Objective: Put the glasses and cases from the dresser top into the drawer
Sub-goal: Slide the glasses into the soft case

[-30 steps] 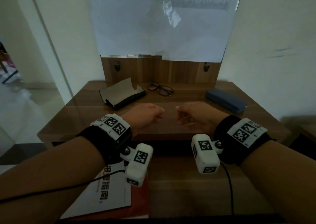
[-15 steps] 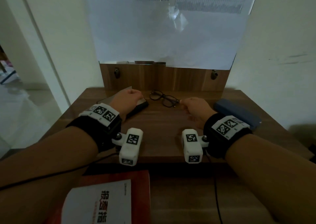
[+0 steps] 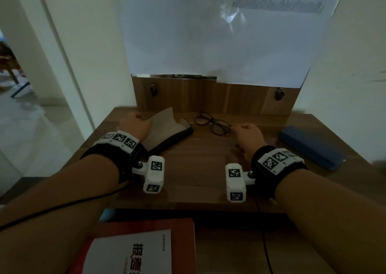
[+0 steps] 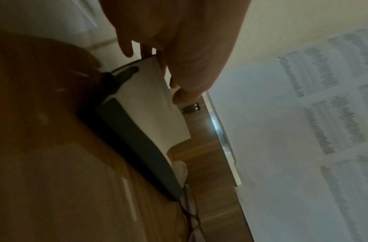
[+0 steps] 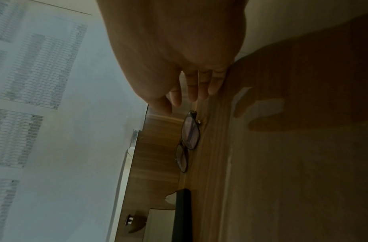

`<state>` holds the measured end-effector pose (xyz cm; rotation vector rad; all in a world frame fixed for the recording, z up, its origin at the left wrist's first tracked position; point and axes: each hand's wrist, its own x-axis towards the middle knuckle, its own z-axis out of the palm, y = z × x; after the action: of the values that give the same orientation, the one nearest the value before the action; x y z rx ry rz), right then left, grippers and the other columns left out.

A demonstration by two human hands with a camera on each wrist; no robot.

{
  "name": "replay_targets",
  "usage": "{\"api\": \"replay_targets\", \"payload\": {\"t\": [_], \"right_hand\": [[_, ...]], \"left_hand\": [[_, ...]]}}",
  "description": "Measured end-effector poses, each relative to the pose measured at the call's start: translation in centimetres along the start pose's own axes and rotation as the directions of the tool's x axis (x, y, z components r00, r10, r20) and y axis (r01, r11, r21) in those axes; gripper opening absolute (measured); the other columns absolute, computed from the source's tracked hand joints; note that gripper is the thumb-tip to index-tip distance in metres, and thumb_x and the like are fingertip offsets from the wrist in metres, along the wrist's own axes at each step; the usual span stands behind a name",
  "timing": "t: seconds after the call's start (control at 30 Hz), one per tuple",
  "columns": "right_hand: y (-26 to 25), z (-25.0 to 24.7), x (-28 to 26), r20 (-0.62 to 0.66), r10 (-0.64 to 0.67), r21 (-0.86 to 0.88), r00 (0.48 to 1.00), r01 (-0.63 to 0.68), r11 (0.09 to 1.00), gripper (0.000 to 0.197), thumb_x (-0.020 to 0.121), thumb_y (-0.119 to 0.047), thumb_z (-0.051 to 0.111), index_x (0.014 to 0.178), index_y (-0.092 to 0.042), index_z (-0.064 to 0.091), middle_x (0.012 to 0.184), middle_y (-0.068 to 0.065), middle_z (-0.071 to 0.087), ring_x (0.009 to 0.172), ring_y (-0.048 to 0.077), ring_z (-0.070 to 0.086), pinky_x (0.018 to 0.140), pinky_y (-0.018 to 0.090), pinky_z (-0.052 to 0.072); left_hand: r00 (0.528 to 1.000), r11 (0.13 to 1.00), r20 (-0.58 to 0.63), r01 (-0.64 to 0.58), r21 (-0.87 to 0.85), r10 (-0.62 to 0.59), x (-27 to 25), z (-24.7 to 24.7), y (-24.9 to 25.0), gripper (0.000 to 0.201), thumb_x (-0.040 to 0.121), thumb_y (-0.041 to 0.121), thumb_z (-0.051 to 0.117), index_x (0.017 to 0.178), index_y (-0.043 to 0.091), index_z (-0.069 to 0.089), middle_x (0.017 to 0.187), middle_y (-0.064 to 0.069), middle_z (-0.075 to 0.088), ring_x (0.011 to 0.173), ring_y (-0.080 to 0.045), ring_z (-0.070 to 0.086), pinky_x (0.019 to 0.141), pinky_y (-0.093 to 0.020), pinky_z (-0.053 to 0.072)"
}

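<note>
Since a second ago both hands have gone forward from the near edge of the counter (image 3: 208,169) to the things at its back. The left hand (image 3: 136,125) now holds the raised flap of the open case (image 3: 167,136): the left wrist view shows its fingers (image 4: 178,91) curled over the flap's far edge. The right hand (image 3: 247,133) has its grip just at the right end of the glasses (image 3: 213,123); its fingers (image 5: 192,91) hang loosely curled, touching or a hair short of the hinge, holding nothing that I can see.

The glasses lie unfolded, long axis running leftward from the right grip toward the case, so the right hand is clearly nearer. The blue case (image 3: 311,148) lies closed, well to the right of that grip. The drawer (image 3: 240,242) stands open below the near edge, behind both wrists, with a booklet (image 3: 129,253) in it.
</note>
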<state>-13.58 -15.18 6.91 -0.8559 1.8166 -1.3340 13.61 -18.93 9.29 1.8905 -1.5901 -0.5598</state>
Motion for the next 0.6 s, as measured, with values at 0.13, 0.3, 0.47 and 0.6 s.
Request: {"api": "replay_targets", "payload": {"t": [0.13,0.3,0.47,0.6], "right_hand": [[0.4,0.5,0.5,0.003,-0.006,-0.021,1.000,0.006,1.000,0.012,0.090,-0.023,0.059,0.100,-0.017,0.057,0.090,0.002,0.055,0.075,0.016,0.052,0.068,0.034,0.049],[0.9,1.1,0.8,0.004,-0.042,-0.083,0.999,0.043,0.996,0.017,0.089,-0.023,0.060,0.104,-0.015,0.057,0.096,0.007,0.058,0.074,0.018,0.054,0.071,0.036,0.051],[0.8,1.7,1.0,-0.002,-0.072,-0.178,0.997,0.070,0.982,0.011,0.081,-0.030,0.063,0.086,-0.029,0.054,0.112,0.006,0.058,0.095,0.024,0.059,0.090,0.043,0.053],[0.4,1.8,1.5,-0.027,-0.132,-0.261,0.991,0.121,0.958,0.011,0.076,-0.037,0.062,0.078,-0.034,0.051,0.113,0.007,0.061,0.101,0.028,0.060,0.088,0.047,0.053]], "left_hand": [[0.993,0.989,0.000,0.121,-0.080,-0.121,0.5,1.2,-1.6,0.045,0.088,0.025,0.053,0.128,0.005,0.057,0.128,-0.020,0.058,0.114,-0.036,0.056,0.083,-0.031,0.041],[0.993,0.993,-0.084,0.071,-0.090,-0.079,1.3,2.2,-2.3,0.034,0.096,0.010,0.043,0.125,-0.003,0.056,0.128,-0.027,0.057,0.117,-0.039,0.053,0.093,-0.035,0.041],[0.994,0.982,-0.105,0.007,-0.190,-0.028,1.0,3.1,-1.2,0.032,0.098,0.015,0.040,0.122,0.005,0.058,0.127,-0.020,0.058,0.116,-0.035,0.053,0.089,-0.030,0.038],[0.998,0.949,-0.065,-0.022,-0.315,0.001,1.0,4.3,-0.6,0.027,0.096,0.023,0.045,0.117,0.014,0.059,0.109,-0.004,0.057,0.103,-0.024,0.053,0.082,-0.027,0.035]]}}
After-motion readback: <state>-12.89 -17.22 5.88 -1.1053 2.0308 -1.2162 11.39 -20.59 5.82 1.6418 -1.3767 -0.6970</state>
